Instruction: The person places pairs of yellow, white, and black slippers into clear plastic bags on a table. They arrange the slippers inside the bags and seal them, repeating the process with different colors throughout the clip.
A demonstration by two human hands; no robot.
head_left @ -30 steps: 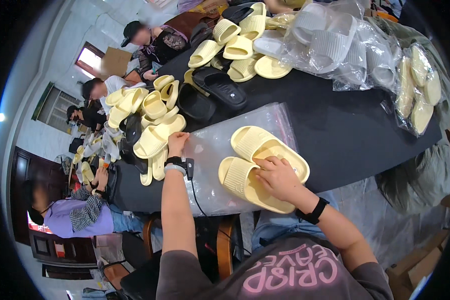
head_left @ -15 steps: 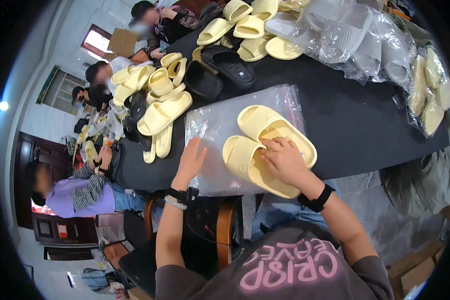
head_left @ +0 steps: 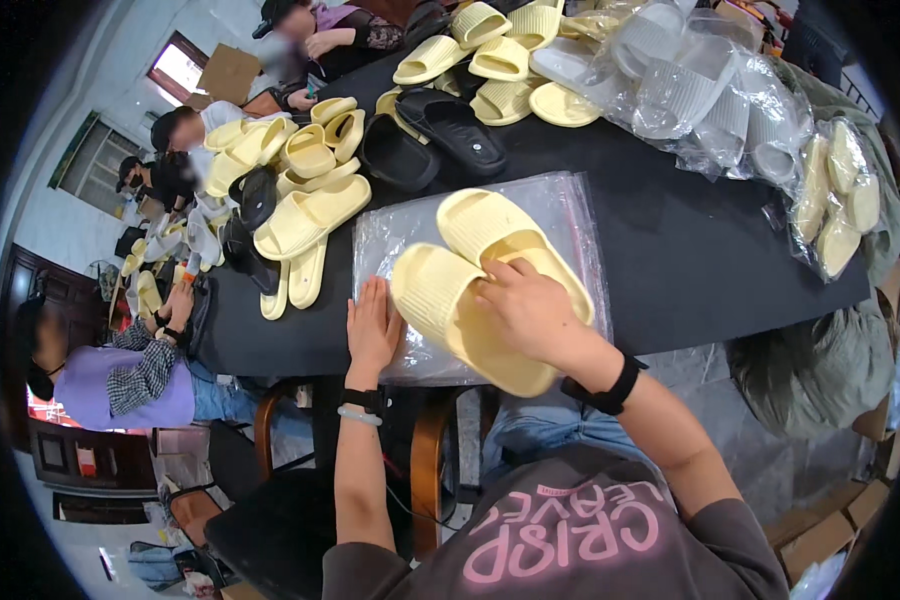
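My right hand [head_left: 535, 312] grips a pair of pale yellow slide slippers [head_left: 445, 285] side by side at their inner edges, toes pointing away and to the left. They are above a stack of clear plastic bags [head_left: 562, 195] on the black table, covering much of it. Flat on the left edge of the bags rests my left hand [head_left: 371, 325], fingers stretched out and nothing held. Its fingertips are close to the left slipper. The fingertips of my right hand are partly hidden between the two slippers.
Loose yellow slippers [head_left: 310, 215] and black slippers [head_left: 450, 130] crowd the table's left and far sides. Bagged grey slippers [head_left: 685, 85] and bagged yellow slippers [head_left: 835, 195] lie at the far right. Several people sit along the left, including one in a purple top [head_left: 150, 388].
My right hand has brought the slippers left over the bags, and the left slipper appears more raised. My left hand has settled flat on the bags' left edge. The view has shifted slightly.
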